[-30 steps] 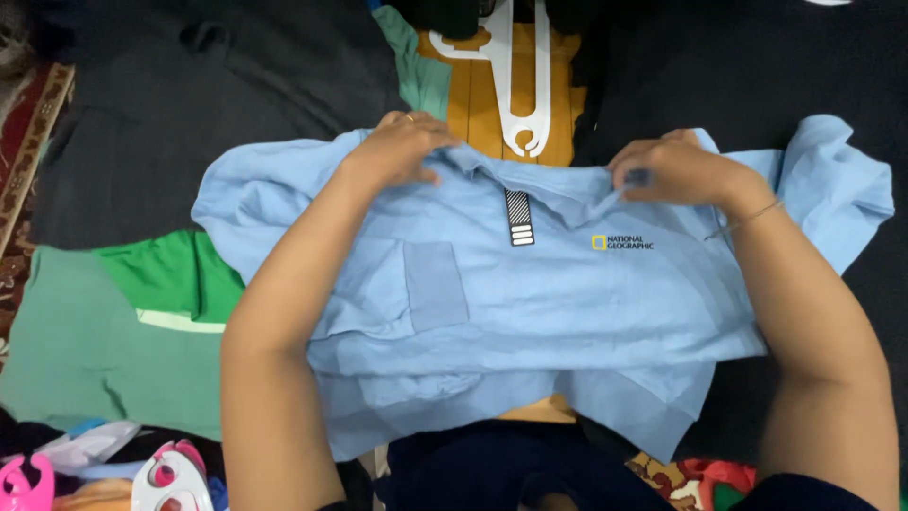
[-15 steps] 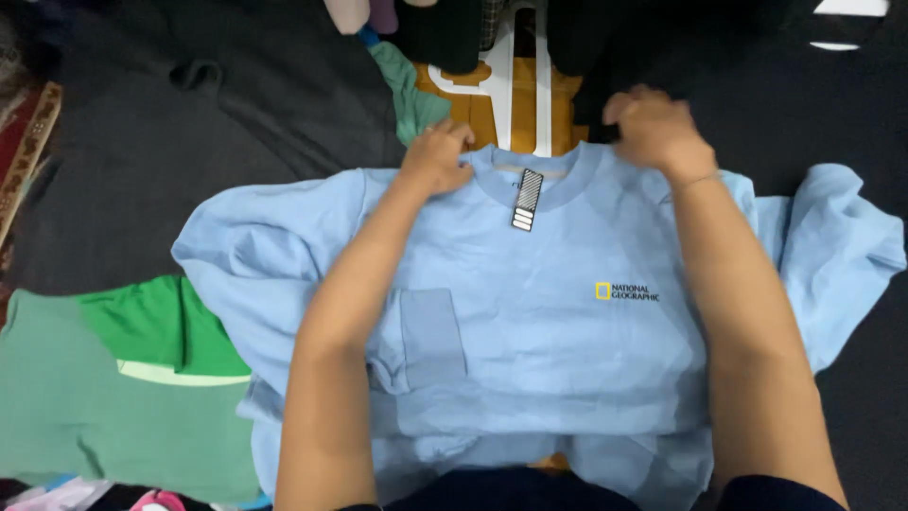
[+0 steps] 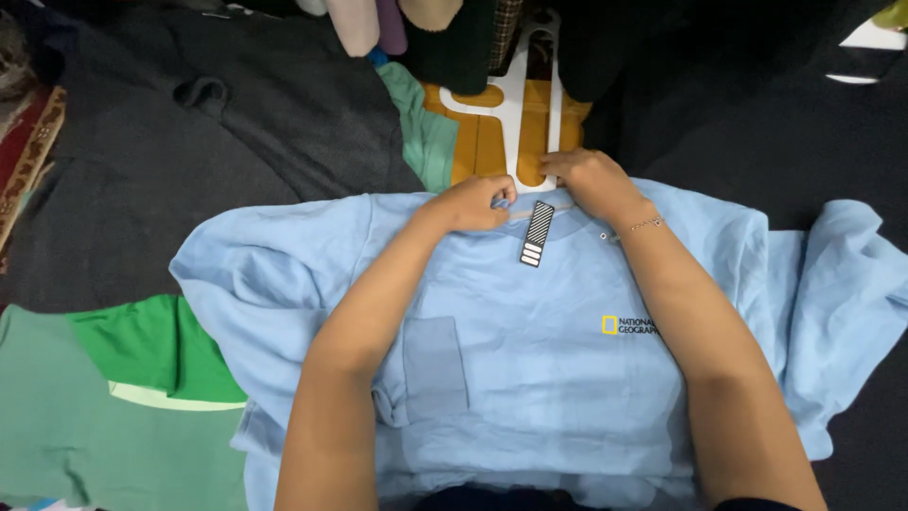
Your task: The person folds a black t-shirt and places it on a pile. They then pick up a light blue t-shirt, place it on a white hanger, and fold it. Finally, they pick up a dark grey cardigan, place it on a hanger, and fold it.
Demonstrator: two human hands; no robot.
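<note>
Light-blue cotton sweatshirt [image 3: 530,378] lies flat, front up, spread across dark grey fabric [image 3: 189,180] that covers the surface; this sweatshirt is the landmark. Left hand [image 3: 473,202] sits at its neckline, fingers curled narrow, pinching the collar edge. Right hand [image 3: 591,180] sits just beside it on the same collar, fingers bent down on the cloth; whether they pinch or only press, cannot tell. Black-and-white striped neck tag [image 3: 535,233] hangs just below the collar, between the two hands. White plastic hanger [image 3: 525,104] lies just beyond the neckline on an orange garment [image 3: 482,142]. Sweatshirt judged soft, light, floppy, not slippery, not fragile; it will sag and crease if lifted by one point, so collar or both shoulder seams look the best grip. Green shirt [image 3: 142,350] and pale green cloth [image 3: 85,445] lie left of the sweatshirt. Patterned red rug edge [image 3: 28,161] shows far left. More dark clothes beyond the hanger.
</note>
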